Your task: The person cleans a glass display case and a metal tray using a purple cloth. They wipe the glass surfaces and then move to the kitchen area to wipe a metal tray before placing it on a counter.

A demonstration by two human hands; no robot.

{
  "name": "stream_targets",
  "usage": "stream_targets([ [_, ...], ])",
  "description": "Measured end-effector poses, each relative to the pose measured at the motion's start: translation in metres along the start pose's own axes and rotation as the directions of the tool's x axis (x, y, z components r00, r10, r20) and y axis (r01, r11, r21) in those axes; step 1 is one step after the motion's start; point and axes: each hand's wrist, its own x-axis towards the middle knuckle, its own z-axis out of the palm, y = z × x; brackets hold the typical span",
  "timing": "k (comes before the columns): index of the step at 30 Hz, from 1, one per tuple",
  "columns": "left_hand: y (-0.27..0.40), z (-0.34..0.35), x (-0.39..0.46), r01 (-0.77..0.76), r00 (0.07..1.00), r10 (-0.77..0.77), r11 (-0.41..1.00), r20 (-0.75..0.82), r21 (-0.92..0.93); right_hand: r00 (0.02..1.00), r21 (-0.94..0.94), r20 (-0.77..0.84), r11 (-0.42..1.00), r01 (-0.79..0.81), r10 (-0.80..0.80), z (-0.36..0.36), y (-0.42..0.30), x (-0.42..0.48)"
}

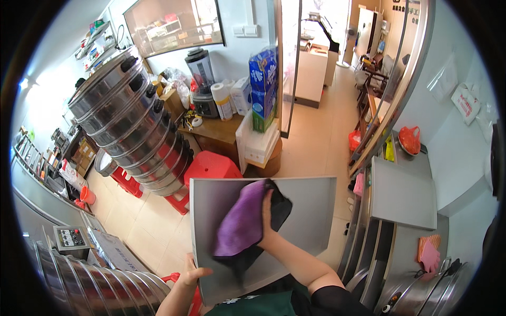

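In front of my body a grey metal baking tray (308, 205) is held up at a tilt. Its near left rim is gripped by my left hand (193, 272), with the thumb lying over the edge. My right hand (268, 221) holds a cloth (243, 219), purple on one face and black on the other, against the inside of the tray. The purple part and the trailing lower end look blurred. Most of the right fingers are hidden behind the cloth.
Tall stacked steel steamers (130, 126) stand left by a red plastic stool (211, 168). More ribbed steel steamers (102, 288) rise at lower left. On the right, another grey tray (403, 193) lies on a counter near a pink glove (430, 256). A blender (203, 83) sits on a wooden cabinet.
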Motion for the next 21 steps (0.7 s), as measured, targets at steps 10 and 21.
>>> stream_targets([
  [10, 0.003, -0.013, -0.009, -0.095, 0.995, 0.094, 0.995, 0.024, 0.03, 0.783, -0.508, -0.024, 0.683, 0.526, -0.621, -0.032, -0.106, 0.135],
  [21, -0.039, -0.07, -0.038, -0.142, 0.964, 0.14, 0.99, -0.226, 0.009, 0.65, -0.785, 0.088, 0.454, -0.421, 0.754, -0.09, 0.127, 0.015],
])
